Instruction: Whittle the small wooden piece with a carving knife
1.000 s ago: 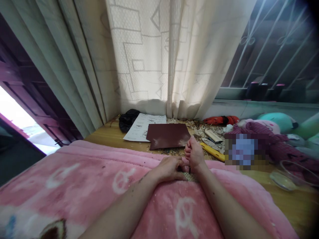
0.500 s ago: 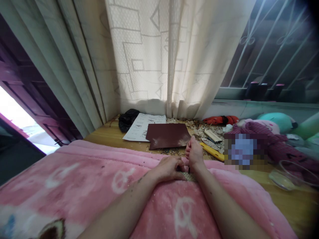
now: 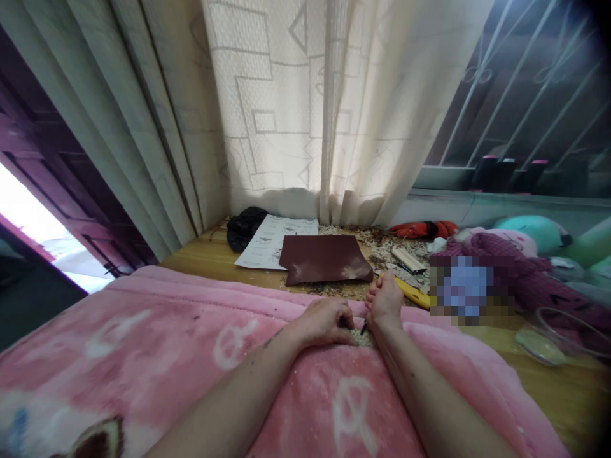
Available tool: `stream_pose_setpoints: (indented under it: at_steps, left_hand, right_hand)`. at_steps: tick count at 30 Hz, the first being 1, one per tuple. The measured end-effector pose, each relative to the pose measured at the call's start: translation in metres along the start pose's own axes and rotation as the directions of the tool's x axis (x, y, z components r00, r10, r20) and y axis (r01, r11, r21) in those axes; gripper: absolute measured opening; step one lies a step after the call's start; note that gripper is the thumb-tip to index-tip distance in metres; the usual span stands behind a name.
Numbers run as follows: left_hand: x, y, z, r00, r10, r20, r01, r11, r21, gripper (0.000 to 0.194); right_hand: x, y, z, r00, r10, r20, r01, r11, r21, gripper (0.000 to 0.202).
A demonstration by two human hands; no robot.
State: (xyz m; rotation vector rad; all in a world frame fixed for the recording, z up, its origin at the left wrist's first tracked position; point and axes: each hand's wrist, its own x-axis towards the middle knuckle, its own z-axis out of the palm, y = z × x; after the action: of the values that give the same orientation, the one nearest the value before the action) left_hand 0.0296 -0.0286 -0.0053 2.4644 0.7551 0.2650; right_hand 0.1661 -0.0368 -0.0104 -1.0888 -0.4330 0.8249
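My left hand [image 3: 327,323] rests on the pink blanket [image 3: 191,369], its fingers curled and its thumb stretched toward a pale, textured piece [image 3: 365,337]. What the fingers hold, if anything, is hidden. Just to the right, my right hand [image 3: 386,302] is closed in a fist, knuckles up. A thin dark-tipped tool [image 3: 364,327] sticks out below it, pointing down at the pale piece; its handle is hidden inside the fist. Between the two hands the pale piece lies partly covered by both.
Beyond the blanket lie a maroon sheet [image 3: 327,257], a white printed sheet [image 3: 274,238], a black bag [image 3: 244,229] and scattered shavings [image 3: 382,245]. Near my right hand are a yellow-handled tool [image 3: 413,292] and a cream block-like object [image 3: 408,260]. A clear container [image 3: 541,346] stands farther right.
My right hand has moved a little to the right and down, away from the maroon sheet. More of the dark tip shows below it. My left hand has barely moved.
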Motion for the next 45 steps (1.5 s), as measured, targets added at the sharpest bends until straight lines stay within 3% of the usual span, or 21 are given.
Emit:
stream_pose_setpoints:
  at_steps: [1, 3, 7, 10, 25, 33, 45]
  left_hand:
    - [0.000, 0.000, 0.000, 1.000, 0.004, 0.000, -0.004, 1.000, -0.002, 0.028]
    - [0.000, 0.001, -0.001, 1.000, 0.008, 0.001, -0.008, 1.000, -0.003, 0.028]
    - [-0.001, 0.001, -0.001, 1.000, -0.013, 0.002, 0.013, 1.000, -0.023, 0.029]
    - [0.000, -0.001, 0.000, 1.000, -0.015, -0.007, 0.015, 0.998, -0.054, 0.031]
    - [0.002, -0.004, 0.000, 1.000, -0.030, -0.003, 0.029, 0.994, -0.109, 0.031]
    - [0.002, -0.007, 0.002, 1.000, -0.016, -0.012, 0.014, 0.991, -0.133, 0.032]
    - [0.002, -0.005, 0.000, 1.000, -0.008, 0.001, 0.008, 0.987, -0.160, 0.032]
  right_hand:
    - [-0.001, -0.002, 0.001, 0.998, 0.054, -0.039, -0.052, 0.998, 0.042, 0.041]
    - [-0.003, -0.007, 0.002, 0.991, 0.131, -0.006, -0.130, 0.987, 0.099, 0.042]
    - [-0.001, -0.016, 0.001, 0.948, 0.215, 0.235, -0.255, 0.954, 0.155, 0.044]
    - [0.001, -0.022, -0.003, 0.923, 0.199, 0.330, -0.276, 0.939, 0.204, 0.043]
    - [-0.007, -0.025, -0.002, 0.975, 0.025, 0.220, -0.081, 0.965, 0.249, 0.044]
    - [-0.009, -0.027, -0.002, 0.967, 0.050, 0.250, -0.126, 0.947, 0.297, 0.039]
    - [-0.009, -0.028, -0.003, 0.919, 0.057, 0.390, -0.184, 0.937, 0.295, 0.041]
